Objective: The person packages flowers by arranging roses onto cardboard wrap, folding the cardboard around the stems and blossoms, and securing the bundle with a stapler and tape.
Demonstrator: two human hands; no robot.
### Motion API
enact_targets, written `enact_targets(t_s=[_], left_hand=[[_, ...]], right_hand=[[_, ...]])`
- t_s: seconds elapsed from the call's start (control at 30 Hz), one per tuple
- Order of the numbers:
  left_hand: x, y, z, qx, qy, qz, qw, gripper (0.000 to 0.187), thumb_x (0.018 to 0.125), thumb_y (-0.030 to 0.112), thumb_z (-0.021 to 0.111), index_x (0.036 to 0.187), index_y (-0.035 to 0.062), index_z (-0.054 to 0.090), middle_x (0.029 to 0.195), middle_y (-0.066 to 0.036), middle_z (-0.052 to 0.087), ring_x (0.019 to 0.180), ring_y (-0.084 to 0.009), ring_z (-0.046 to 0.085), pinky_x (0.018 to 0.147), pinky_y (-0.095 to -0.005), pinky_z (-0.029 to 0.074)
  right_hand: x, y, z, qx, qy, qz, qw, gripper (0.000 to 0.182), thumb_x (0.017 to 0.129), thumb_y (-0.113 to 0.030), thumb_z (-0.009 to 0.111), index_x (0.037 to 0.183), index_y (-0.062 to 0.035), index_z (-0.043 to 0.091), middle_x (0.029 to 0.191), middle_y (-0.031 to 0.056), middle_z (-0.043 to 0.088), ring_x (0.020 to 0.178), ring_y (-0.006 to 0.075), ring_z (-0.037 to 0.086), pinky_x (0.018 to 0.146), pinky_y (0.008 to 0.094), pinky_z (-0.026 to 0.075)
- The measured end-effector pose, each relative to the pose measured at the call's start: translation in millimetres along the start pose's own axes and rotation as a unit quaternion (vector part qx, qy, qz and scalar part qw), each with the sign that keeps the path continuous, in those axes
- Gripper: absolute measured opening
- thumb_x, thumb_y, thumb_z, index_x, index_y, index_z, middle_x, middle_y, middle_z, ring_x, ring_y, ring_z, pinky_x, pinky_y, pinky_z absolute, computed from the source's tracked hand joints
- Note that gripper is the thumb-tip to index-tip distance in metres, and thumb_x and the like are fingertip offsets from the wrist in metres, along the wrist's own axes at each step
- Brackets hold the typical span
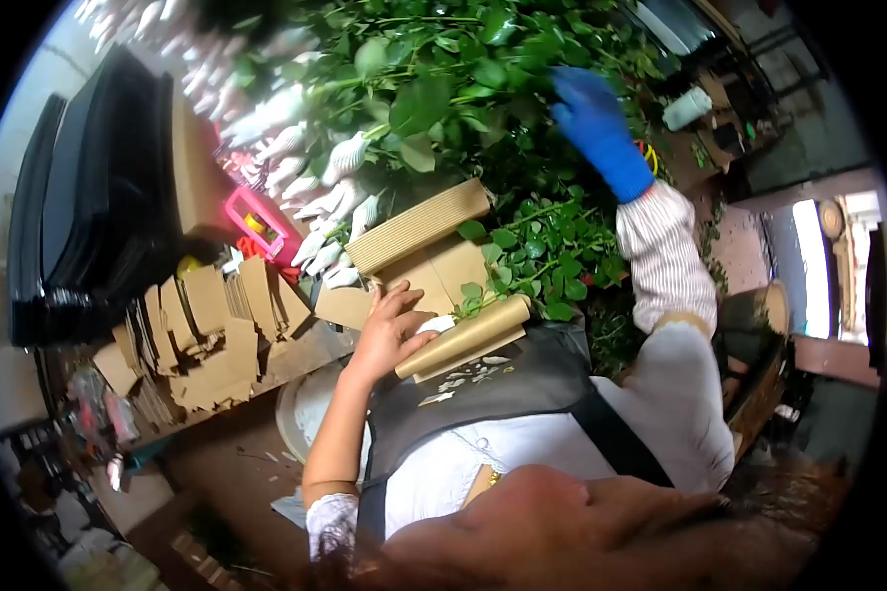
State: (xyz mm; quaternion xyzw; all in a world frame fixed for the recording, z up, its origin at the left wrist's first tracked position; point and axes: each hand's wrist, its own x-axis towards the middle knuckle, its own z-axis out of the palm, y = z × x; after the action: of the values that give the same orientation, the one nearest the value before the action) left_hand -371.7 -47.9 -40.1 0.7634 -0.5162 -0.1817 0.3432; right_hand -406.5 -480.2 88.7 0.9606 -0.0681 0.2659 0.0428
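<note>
My left hand [391,330] is bare and lies at the left end of the brown cardboard wrap, its fingers spread. Near its thumb is a white-covered flower head [438,323], with green leaves beside it. A rolled cardboard edge [468,337] lies nearest my apron, and a corrugated cardboard piece [419,227] stands on the far side. My right hand [591,108], in a blue glove, reaches over the pile of green leafy stems [434,94]. Its fingers are blurred, and whether they hold a stem cannot be made out.
White-netted flower heads [345,158] lie along the pile's left side. Further left are a pink holder [258,229], stacked cardboard pieces [212,315] and tall black sheets [108,167]. A pale green-white roll [687,108] lies at the upper right.
</note>
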Motion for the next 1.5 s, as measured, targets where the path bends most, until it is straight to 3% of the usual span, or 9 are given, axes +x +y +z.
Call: enact_targets(t_s=[0.1, 0.2, 0.33, 0.47, 0.63, 0.9, 1.13, 1.33, 1.5], left_hand=[[-2.7, -9.3, 8.1, -0.012, 0.023, 0.005, 1.0, 0.028, 0.081, 0.033, 0.079, 0.099, 0.0119, 0.077, 0.125, -0.012, 0.063, 0.134, -0.0368, 0.049, 0.116, -0.0618, 0.026], [-2.8, -7.5, 5.6, -0.064, 0.002, -0.043, 0.997, 0.034, 0.082, 0.029, 0.078, 0.109, 0.0103, 0.073, 0.127, -0.015, 0.064, 0.133, -0.0395, 0.049, 0.118, -0.0563, 0.025], [-10.5, -21.9, 28.5, -0.143, 0.107, -0.11, 0.978, 0.107, 0.072, 0.038, 0.087, 0.151, 0.0033, 0.024, 0.139, -0.021, 0.057, 0.131, -0.0412, 0.051, 0.117, -0.0468, 0.032], [-12.9, -17.6, 27.7, -0.121, 0.118, -0.115, 0.979, 0.111, 0.067, 0.037, 0.092, 0.151, 0.007, 0.026, 0.139, -0.023, 0.053, 0.132, -0.044, 0.05, 0.112, -0.05, 0.039], [-11.3, -13.2, 33.4, -0.223, 0.198, -0.079, 0.951, 0.099, 0.069, 0.032, 0.092, 0.146, 0.0087, 0.035, 0.139, -0.02, 0.053, 0.132, -0.0437, 0.049, 0.114, -0.0495, 0.038], [-4.6, 3.7, 6.1, 0.059, 0.173, -0.008, 0.983, 0.052, 0.073, 0.037, 0.085, 0.116, 0.0124, 0.071, 0.118, -0.01, 0.06, 0.101, -0.0301, 0.056, 0.088, -0.0405, 0.045], [0.2, 5.9, 2.5, -0.047, 0.058, -0.039, 0.996, 0.044, 0.079, 0.029, 0.08, 0.117, 0.0082, 0.069, 0.109, -0.01, 0.066, 0.099, -0.0322, 0.062, 0.086, -0.0408, 0.05], [2.8, 3.9, -2.5, -0.105, 0.022, -0.069, 0.992, 0.042, 0.081, 0.022, 0.081, 0.116, 0.0035, 0.068, 0.112, -0.013, 0.067, 0.102, -0.0318, 0.064, 0.086, -0.0384, 0.052], [2.8, 3.8, 1.6, -0.091, 0.03, -0.056, 0.994, 0.038, 0.082, 0.019, 0.08, 0.115, 0.003, 0.069, 0.113, -0.013, 0.067, 0.102, -0.0317, 0.064, 0.087, -0.0386, 0.052]], right_hand=[[-17.3, -17.3, -55.5, 0.021, 0.074, -0.074, 0.994, 0.048, 0.072, 0.0, 0.064, 0.12, -0.0051, 0.065, 0.128, 0.0161, 0.063, 0.122, 0.0372, 0.057, 0.104, 0.0442, 0.046], [-44.8, -31.6, -77.0, 0.083, -0.09, -0.124, 0.985, 0.051, 0.074, -0.002, 0.067, 0.124, -0.0119, 0.063, 0.117, 0.0114, 0.066, 0.111, 0.0336, 0.061, 0.099, 0.045, 0.047], [-110.6, -35.2, -33.8, 0.052, -0.274, -0.142, 0.95, 0.055, 0.078, -0.004, 0.066, 0.131, -0.0169, 0.058, 0.111, 0.0096, 0.066, 0.102, 0.0319, 0.062, 0.091, 0.0439, 0.049], [-151.3, -25.2, 0.2, -0.026, -0.367, -0.133, 0.92, 0.052, 0.083, -0.003, 0.059, 0.132, -0.0212, 0.058, 0.106, 0.0077, 0.066, 0.096, 0.0289, 0.064, 0.085, 0.0412, 0.049], [-156.3, -21.1, -2.2, -0.088, -0.45, -0.059, 0.887, 0.056, 0.079, -0.004, 0.066, 0.133, -0.0187, 0.058, 0.104, 0.0107, 0.066, 0.094, 0.0323, 0.064, 0.086, 0.0433, 0.051], [-157.6, -27.1, -16.0, -0.029, -0.464, -0.042, 0.885, 0.034, 0.085, -0.01, 0.062, 0.119, -0.0182, 0.064, 0.102, 0.0085, 0.069, 0.097, 0.029, 0.067, 0.084, 0.0422, 0.052], [-142.5, -35.1, -27.2, 0.01, -0.492, -0.047, 0.869, 0.039, 0.085, -0.012, 0.065, 0.124, -0.012, 0.064, 0.108, 0.0131, 0.07, 0.098, 0.0324, 0.066, 0.09, 0.0426, 0.051], [-149.6, 65.5, -45.0, 0.429, -0.297, 0.155, 0.839, 0.033, 0.088, -0.003, 0.06, 0.118, -0.0111, 0.07, 0.123, 0.015, 0.068, 0.107, 0.0272, 0.068, 0.095, 0.0362, 0.054], [-135.7, 48.0, -92.1, 0.157, -0.115, 0.075, 0.978, 0.025, 0.092, -0.005, 0.059, 0.115, -0.0051, 0.07, 0.122, 0.0129, 0.069, 0.112, 0.03, 0.065, 0.098, 0.0401, 0.051]])
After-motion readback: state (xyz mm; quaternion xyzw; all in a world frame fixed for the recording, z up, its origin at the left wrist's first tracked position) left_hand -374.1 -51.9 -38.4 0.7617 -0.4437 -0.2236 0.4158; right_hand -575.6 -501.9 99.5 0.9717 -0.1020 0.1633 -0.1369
